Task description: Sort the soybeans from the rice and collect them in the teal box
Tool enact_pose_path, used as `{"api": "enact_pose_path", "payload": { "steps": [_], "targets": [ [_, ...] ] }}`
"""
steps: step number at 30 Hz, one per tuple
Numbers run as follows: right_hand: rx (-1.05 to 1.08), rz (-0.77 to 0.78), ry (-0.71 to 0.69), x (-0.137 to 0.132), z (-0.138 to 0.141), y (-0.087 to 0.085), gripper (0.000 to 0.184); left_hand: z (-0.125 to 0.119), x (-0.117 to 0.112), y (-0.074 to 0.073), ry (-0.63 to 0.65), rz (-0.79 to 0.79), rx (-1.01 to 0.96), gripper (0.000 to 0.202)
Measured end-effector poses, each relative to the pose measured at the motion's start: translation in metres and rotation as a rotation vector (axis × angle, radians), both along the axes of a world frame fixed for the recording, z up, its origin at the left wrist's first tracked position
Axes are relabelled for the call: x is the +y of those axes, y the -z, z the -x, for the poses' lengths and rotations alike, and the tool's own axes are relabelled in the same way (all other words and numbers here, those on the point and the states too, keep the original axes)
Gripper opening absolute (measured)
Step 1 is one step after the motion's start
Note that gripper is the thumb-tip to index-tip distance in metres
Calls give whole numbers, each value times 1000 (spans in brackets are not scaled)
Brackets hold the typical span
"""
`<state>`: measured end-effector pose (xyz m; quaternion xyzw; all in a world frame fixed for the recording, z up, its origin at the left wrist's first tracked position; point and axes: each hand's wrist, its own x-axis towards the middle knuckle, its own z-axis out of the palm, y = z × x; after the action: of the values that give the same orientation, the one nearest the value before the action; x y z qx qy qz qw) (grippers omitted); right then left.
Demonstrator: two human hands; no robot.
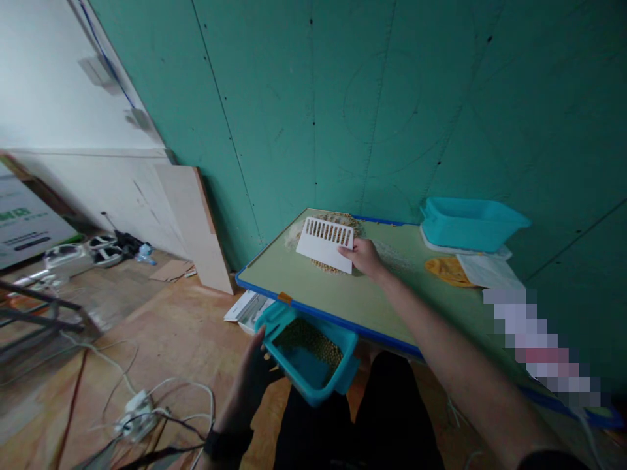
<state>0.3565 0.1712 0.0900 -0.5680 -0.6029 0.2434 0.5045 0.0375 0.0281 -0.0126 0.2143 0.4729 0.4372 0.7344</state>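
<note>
My right hand point(365, 256) grips a white slotted scraper point(325, 243) that rests on a heap of small tan beans point(327, 222) at the far left corner of the green table point(313, 287). My left hand point(255, 373) holds a teal plastic bin point(308, 352) just below the table's blue near edge. Beans lie inside that bin, piled toward its far side. A few loose beans show under the scraper's lower edge.
A second teal bin point(470, 224) sits at the table's back right on a white tray, with a yellow cloth point(447, 270) and paper point(487, 271) beside it. A green wall stands behind. Cables and a power strip point(137, 414) lie on the wooden floor at left.
</note>
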Motion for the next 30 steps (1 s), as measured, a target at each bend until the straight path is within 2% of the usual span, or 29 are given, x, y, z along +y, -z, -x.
{"api": "enact_pose_path", "payload": {
  "steps": [4, 13, 17, 21, 25, 30],
  "targets": [
    [18, -6, -19, -2, -1, -2, 10, -5, -5, -4, -65, -4, 13, 53],
    [39, 51, -57, -5, 2, -1, 12, -4, -8, 1, -73, -48, -35, 49],
    [71, 75, -91, -8, 6, -3, 13, -4, -9, -3, -59, -62, -42, 48],
    [99, 96, -108, -11, 10, -5, 13, -5, -9, -10, -42, 14, -18, 56],
    [128, 116, -125, -13, 11, -7, 11, -7, -10, -12, -56, 6, -5, 65],
    [182, 155, -147, -17, 14, -9, 11, -7, -14, -13, -66, -47, -22, 64]
  ]
}}
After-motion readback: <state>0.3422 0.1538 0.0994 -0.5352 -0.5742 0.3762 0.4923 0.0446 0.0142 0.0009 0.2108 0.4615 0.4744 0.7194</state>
